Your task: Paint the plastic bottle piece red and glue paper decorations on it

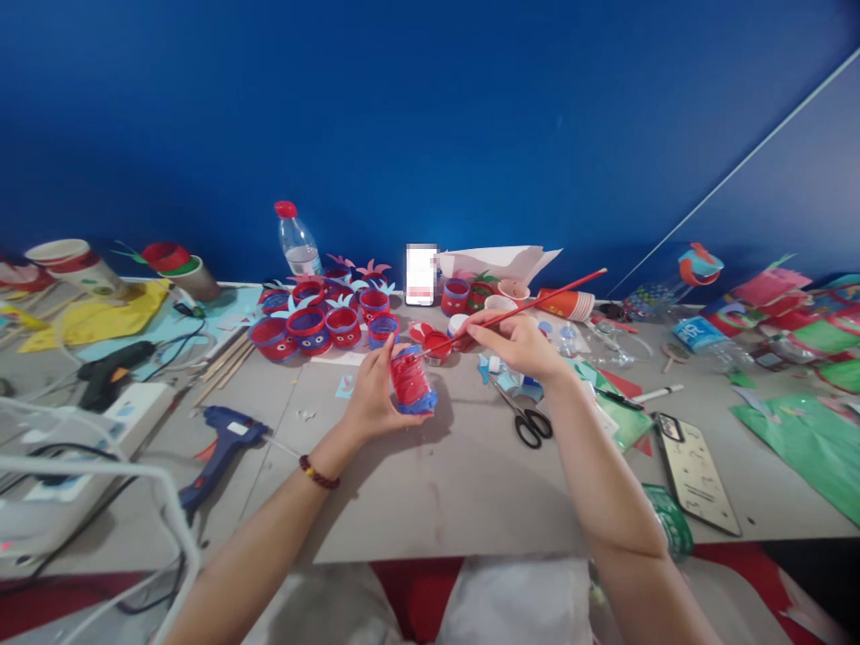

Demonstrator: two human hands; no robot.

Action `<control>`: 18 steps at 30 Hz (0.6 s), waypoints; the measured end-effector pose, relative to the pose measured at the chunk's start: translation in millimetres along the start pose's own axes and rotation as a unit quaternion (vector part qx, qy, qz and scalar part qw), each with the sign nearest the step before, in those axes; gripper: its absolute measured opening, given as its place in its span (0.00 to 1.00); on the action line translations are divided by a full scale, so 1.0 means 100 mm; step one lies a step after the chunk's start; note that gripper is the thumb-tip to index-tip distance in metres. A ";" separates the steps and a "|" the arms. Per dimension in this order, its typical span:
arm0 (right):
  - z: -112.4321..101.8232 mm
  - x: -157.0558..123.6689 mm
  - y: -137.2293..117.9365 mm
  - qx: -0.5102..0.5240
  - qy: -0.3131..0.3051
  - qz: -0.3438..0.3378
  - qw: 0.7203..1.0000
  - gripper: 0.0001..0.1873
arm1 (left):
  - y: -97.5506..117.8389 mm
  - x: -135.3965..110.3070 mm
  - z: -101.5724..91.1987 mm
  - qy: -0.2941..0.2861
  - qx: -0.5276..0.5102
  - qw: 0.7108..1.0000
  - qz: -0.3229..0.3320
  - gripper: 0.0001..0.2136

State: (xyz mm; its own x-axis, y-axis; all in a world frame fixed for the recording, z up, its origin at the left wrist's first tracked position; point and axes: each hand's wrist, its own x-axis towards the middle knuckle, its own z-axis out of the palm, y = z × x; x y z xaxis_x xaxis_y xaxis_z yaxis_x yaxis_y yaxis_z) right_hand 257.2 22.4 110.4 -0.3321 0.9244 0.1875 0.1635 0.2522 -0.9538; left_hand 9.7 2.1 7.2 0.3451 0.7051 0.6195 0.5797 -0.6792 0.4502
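My left hand [376, 394] is wrapped round a small cup [412, 383] painted red with a blue lower edge, held just above the grey table [417, 484]. My right hand [517, 345] pinches a long red paintbrush [537, 305]; its tip reaches down to the top of the cup. A small pot of red paint [436, 345] sits right behind the cup. A dark beaded bracelet [318, 475] is on my left wrist.
Several finished red-and-blue cups [315, 327] stand at the back beside a water bottle [296, 240] and a phone [421, 273]. Black scissors [528, 419] lie right of centre. A blue glue gun [221, 443] and a black one [111, 372] lie left. Green paper [806, 443] covers the right.
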 end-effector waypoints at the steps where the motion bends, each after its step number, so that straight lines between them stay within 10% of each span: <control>1: 0.03 0.00 0.02 0.009 -0.013 -0.001 1.000 0.12 | 0.00 0.00 0.00 0.001 -0.001 1.000 0.001 0.64; 18: 0.07 0.03 0.02 -0.051 0.007 0.007 0.999 0.11 | -0.03 -0.03 0.03 -0.019 0.004 1.000 -0.014 0.64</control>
State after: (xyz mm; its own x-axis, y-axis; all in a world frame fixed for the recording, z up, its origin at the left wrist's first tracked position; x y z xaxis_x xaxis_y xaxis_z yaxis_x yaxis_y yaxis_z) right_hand 249.5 23.4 107.7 -0.3164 0.9318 0.1778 0.2622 0.2660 -0.9276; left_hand 9.0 2.9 1.7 0.3561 0.7305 0.5827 0.5945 -0.6582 0.4619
